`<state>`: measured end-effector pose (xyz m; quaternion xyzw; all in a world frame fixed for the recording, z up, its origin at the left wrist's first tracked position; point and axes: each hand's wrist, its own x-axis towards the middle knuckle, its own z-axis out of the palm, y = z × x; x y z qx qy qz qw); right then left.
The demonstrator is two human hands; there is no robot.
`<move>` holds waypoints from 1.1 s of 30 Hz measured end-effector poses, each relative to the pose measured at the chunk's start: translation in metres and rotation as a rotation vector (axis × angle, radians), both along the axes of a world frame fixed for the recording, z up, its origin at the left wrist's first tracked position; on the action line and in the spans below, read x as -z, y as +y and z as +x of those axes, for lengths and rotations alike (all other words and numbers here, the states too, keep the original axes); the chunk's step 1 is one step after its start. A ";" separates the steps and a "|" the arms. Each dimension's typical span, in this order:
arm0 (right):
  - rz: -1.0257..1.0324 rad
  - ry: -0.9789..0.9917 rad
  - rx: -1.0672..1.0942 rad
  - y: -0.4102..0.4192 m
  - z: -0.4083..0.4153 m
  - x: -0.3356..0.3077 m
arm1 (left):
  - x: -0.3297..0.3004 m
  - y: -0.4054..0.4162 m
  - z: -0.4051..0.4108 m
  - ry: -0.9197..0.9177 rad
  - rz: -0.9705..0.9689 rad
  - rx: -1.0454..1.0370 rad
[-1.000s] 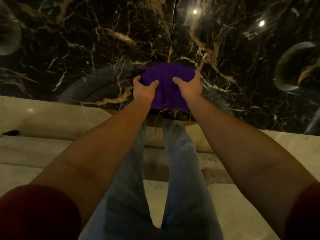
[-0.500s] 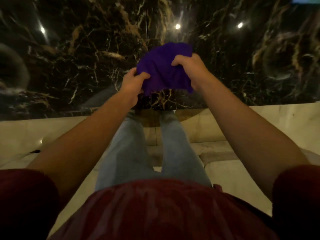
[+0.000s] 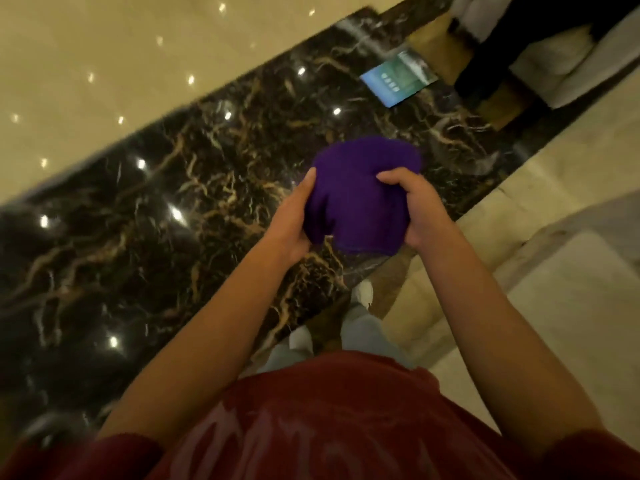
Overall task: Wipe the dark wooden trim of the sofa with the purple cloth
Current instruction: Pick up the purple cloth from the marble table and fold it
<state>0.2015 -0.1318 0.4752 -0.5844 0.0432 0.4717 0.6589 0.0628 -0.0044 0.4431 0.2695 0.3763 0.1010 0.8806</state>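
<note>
Both hands' fingers are hidden behind the purple cloth; the floor looks motion-blurred.

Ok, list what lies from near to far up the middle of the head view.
Red shirt → jeans → white shoes → purple cloth held by the left hand and right hand → dark marble floor → beige floor.

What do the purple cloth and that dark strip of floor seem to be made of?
The cloth looks like soft matte fabric, perhaps microfibre: it bunches and folds between the left hand and the right hand. The dark floor strip looks like polished marble: pale veins, mirrored ceiling lights.
</note>
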 end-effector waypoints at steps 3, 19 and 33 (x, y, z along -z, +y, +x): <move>0.057 -0.019 0.144 -0.038 -0.010 -0.034 | -0.038 -0.021 0.007 -0.093 0.057 0.218; 0.208 -0.221 0.627 -0.218 -0.030 -0.108 | -0.148 -0.161 0.082 -0.272 0.455 0.764; 0.502 -0.077 0.668 -0.335 0.015 -0.070 | -0.158 -0.286 0.180 -0.314 0.416 1.065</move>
